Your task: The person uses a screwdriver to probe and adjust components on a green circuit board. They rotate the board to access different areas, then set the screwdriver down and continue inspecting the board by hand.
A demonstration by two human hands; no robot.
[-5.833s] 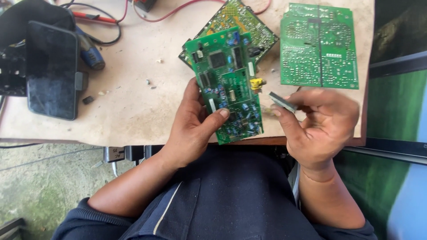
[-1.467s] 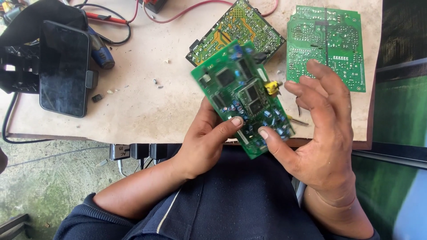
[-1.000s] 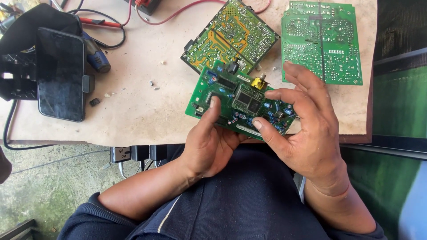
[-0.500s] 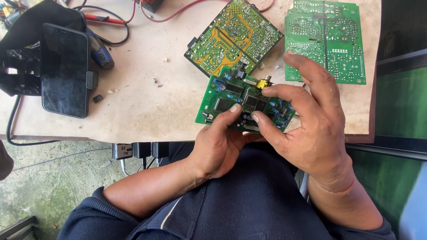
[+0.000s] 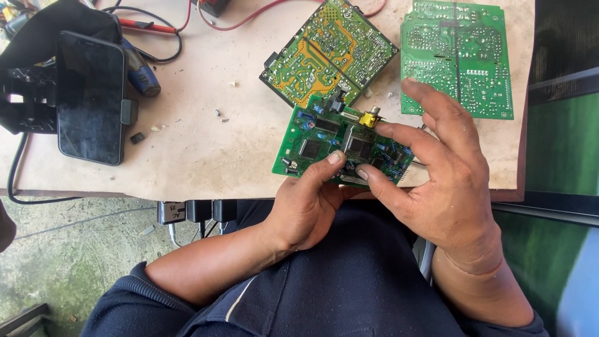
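Now turned flat, gripping green circuit board point(image 5: 340, 145) between left hand point(image 5: 309, 203) and right hand point(image 5: 437, 178); underside hidden, right edge covered by fingers.

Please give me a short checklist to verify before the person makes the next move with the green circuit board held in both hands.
1. Both hands on the board: ok. The left hand grips the near edge of the green circuit board, and the right hand pinches its right end.
2. Component side visible: ok, the chips face the camera.
3. Yellow connector free of fingers: ok.
4. Board clear of the yellow-traced board behind it: cannot tell, their edges overlap in view.
5. Free table space to set it down: ok, on the left of the board.
6. Phone out of the way: ok, far left.
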